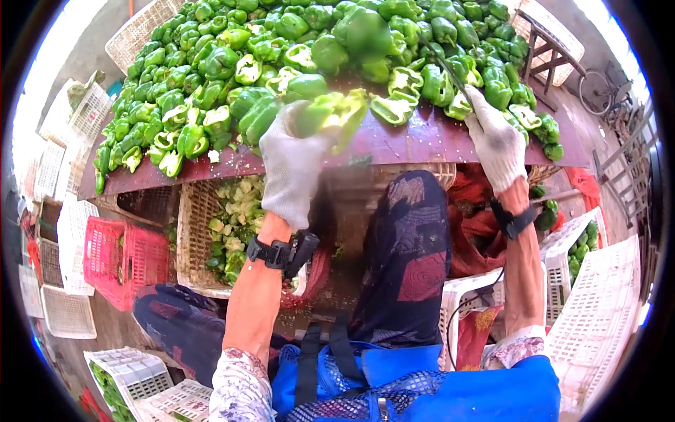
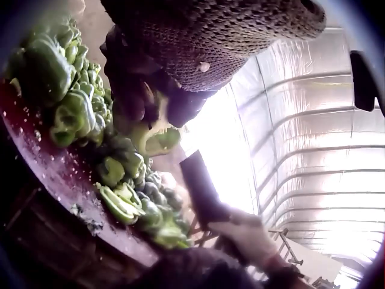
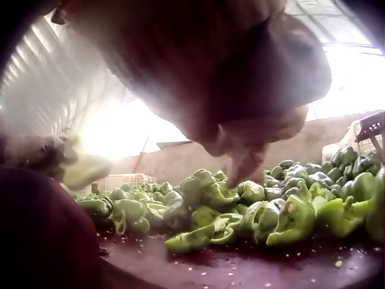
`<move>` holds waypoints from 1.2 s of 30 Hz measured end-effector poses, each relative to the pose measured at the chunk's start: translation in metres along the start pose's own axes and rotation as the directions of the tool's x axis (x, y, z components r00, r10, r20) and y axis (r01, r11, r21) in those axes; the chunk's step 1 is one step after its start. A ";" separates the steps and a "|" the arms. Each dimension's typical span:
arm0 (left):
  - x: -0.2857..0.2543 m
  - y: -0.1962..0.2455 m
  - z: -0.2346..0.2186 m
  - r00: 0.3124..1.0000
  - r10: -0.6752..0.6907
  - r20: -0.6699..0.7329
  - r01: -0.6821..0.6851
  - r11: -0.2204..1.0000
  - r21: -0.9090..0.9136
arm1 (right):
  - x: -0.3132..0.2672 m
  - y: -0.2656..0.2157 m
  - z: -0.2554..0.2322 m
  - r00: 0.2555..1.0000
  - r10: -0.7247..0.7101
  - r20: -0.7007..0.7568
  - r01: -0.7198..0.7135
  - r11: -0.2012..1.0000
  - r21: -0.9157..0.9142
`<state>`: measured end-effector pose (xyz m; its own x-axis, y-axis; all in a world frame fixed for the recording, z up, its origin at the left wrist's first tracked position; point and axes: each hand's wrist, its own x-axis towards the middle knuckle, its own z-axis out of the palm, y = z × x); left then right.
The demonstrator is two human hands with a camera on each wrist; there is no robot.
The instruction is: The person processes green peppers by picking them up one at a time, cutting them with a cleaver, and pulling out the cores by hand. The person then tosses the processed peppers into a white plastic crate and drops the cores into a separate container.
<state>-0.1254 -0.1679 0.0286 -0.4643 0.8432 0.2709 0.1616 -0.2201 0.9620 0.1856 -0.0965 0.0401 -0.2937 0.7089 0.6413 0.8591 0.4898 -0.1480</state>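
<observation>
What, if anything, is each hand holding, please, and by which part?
The left hand holds a cut pepper by one end; the right hand holds a knife by its handle, which the grip hides.

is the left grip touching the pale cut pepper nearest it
Touching: the left wrist view shows the left grip pinching the pale cut pepper between gloved fingers.

From afar I'm seeing someone wearing whitish knit gloves (image 1: 294,169), black wrist straps (image 1: 271,253), floral sleeves (image 1: 240,387), dark trousers (image 1: 401,246) with reddish patches (image 1: 422,280), and a blue garment (image 1: 485,395) with netting (image 1: 415,385).
</observation>
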 end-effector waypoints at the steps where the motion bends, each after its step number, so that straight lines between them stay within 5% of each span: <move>1: -0.001 -0.008 0.003 1.000 -0.020 0.014 0.020 0.999 0.039 | 0.000 -0.014 -0.009 0.999 -0.042 0.004 0.042 0.996 0.073; 4: -0.004 -0.003 0.026 0.987 -0.155 0.051 0.158 0.985 -0.074 | -0.004 -0.056 -0.021 0.954 -0.295 0.052 0.291 0.954 0.078; 6: -0.003 0.001 0.032 0.984 -0.167 0.068 0.163 0.984 0.072 | -0.006 -0.075 -0.023 0.907 -0.397 0.137 0.396 0.918 0.038; 13: 0.011 -0.015 0.036 0.982 0.069 0.178 -0.113 0.961 0.251 | -0.009 -0.063 -0.003 0.919 -0.349 0.182 0.331 0.936 0.123; 16: 0.011 -0.030 0.037 0.968 0.129 0.217 -0.213 0.880 0.425 | -0.013 -0.057 0.002 0.901 -0.301 0.313 0.299 0.953 0.055; 20: 0.011 -0.055 0.039 0.945 0.179 0.274 -0.317 0.708 0.631 | -0.019 -0.053 0.017 0.880 -0.258 0.398 0.199 0.963 0.183; 23: 0.013 -0.057 0.035 0.975 0.030 0.221 -0.156 0.801 0.579 | -0.024 -0.055 0.022 0.895 -0.249 0.370 0.178 0.960 0.215; 29: 0.018 -0.063 0.034 0.964 -0.080 0.254 -0.078 0.827 0.557 | -0.020 -0.061 0.020 0.834 -0.191 0.518 -0.079 0.887 0.454; 31: 0.018 -0.063 0.031 0.956 -0.109 0.272 -0.056 0.842 0.536 | -0.012 -0.066 0.010 0.774 -0.102 0.625 -0.268 0.842 0.469; 32: 0.017 -0.063 0.029 0.956 -0.098 0.276 -0.070 0.839 0.540 | -0.010 -0.067 0.007 0.734 -0.061 0.677 -0.360 0.809 0.464; 34: 0.015 -0.065 0.027 0.955 -0.072 0.287 -0.101 0.833 0.544 | -0.013 -0.064 0.008 0.786 0.015 0.618 -0.432 0.729 0.532; 36: 0.007 -0.076 0.022 0.963 0.054 0.262 -0.157 0.908 0.389 | -0.018 -0.061 0.007 0.748 0.172 0.641 -0.595 0.602 0.533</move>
<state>-0.1220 -0.1349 -0.0432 -0.2102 0.9291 0.3044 0.5582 -0.1416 0.8176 0.1354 -0.1358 0.0320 -0.3401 0.9400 -0.0282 0.4688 0.1434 -0.8716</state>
